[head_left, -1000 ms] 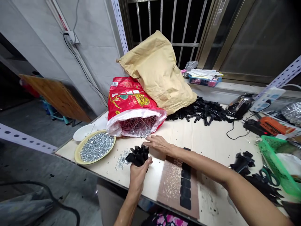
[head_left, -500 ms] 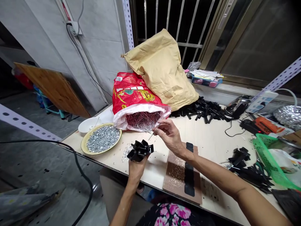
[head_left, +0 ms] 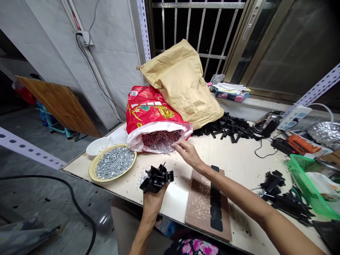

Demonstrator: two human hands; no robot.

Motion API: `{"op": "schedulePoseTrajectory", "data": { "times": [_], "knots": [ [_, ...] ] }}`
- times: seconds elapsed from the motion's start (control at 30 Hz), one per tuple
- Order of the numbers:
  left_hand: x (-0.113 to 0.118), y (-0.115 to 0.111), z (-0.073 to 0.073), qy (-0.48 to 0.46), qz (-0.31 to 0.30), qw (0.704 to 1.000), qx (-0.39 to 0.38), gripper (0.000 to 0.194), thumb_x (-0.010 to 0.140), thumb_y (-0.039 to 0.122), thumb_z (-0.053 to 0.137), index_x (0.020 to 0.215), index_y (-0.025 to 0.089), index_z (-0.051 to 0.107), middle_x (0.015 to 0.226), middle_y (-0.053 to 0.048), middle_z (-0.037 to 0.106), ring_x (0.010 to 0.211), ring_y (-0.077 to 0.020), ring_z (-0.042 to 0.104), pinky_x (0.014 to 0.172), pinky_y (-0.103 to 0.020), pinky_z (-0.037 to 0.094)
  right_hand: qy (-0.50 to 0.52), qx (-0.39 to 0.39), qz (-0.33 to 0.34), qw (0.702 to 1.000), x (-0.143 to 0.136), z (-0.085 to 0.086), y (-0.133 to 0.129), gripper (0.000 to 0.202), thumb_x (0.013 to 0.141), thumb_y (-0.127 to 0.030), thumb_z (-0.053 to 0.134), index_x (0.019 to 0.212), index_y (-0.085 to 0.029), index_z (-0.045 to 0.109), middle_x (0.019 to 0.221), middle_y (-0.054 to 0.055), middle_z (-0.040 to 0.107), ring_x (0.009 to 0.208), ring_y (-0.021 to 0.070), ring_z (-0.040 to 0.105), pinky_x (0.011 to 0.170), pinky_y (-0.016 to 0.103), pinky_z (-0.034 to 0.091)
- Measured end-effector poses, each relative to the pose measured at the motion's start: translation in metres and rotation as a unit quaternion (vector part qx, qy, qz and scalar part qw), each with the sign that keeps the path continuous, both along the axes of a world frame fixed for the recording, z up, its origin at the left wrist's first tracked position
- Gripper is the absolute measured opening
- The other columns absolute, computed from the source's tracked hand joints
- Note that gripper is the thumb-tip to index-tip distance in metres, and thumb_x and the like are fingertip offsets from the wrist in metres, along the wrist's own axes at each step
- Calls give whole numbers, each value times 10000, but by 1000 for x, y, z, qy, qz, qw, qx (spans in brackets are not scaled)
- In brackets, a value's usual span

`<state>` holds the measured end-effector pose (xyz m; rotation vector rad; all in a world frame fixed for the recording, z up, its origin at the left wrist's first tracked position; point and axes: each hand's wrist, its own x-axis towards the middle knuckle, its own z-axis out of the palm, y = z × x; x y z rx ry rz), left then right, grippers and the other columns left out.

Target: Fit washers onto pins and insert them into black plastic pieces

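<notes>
My left hand [head_left: 154,202] is closed round several black plastic parts [head_left: 157,178] above the table's front edge. A thin metal pin [head_left: 164,164] stands up out of these parts. My right hand [head_left: 186,152] is at the mouth of the red and white bag [head_left: 156,113], its fingertips by the metal pins [head_left: 162,140] inside. Its thumb and fingers are close together, and whether a pin is between them cannot be made out. Left of the hands is a yellow bowl [head_left: 92,174] full of small metal pieces, with a few more loose on the table.
A brown board [head_left: 196,212] with black pads lies under my right forearm. Behind are a large paper sack [head_left: 186,85] and a black parts pile [head_left: 233,127]. At right are more black parts [head_left: 273,182] and a green basket [head_left: 300,177]. A white bowl [head_left: 92,147] stands left.
The pin that my right hand held over the table now stands in the black parts. My right hand has moved back to the bag's opening. The view has shifted slightly.
</notes>
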<state>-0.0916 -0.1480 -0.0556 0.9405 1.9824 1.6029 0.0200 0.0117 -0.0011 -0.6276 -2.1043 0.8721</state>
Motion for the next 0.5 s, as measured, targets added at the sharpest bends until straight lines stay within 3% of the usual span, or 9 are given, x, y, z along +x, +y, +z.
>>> {"op": "schedulePoseTrajectory", "data": {
  "times": [0.07, 0.17, 0.33, 0.5],
  "knots": [
    [-1, -3, 2, -14, 14, 1000, 5, 382, 580, 415, 716, 857, 155, 677, 895, -116, 733, 902, -308, 673, 822, -421, 521, -142, 49, -47, 987, -16, -10, 28, 261, 952, -264, 415, 974, -144, 646, 930, 63, 653, 853, 138, 603, 766, 245, 454],
    [0, -3, 5, -31, 15, 999, 12, 323, 556, 404, 717, 778, 173, 679, 822, -98, 736, 858, -315, 679, 799, -430, 527, -302, 94, -39, 948, -45, -24, 58, 234, 930, -212, 450, 1006, -169, 667, 1004, 66, 651, 937, 152, 604, 806, 236, 435],
    [2, 4, 6, -72, -1, 997, 0, 235, 540, 371, 741, 671, 192, 665, 751, -70, 723, 875, -301, 667, 841, -409, 503, -414, 83, -13, 906, -92, -37, 74, 206, 908, -217, 496, 970, -147, 680, 1017, 109, 652, 976, 214, 617, 800, 287, 461],
    [-5, 14, 3, -163, 7, 987, 5, 336, 586, 392, 760, 791, 140, 673, 803, -83, 718, 814, -235, 663, 800, -347, 493, -486, 68, -4, 871, -111, -36, 74, 322, 909, -337, 538, 1166, -144, 542, 1151, 85, 569, 981, 192, 587, 832, 395, 509]
  ]
}}
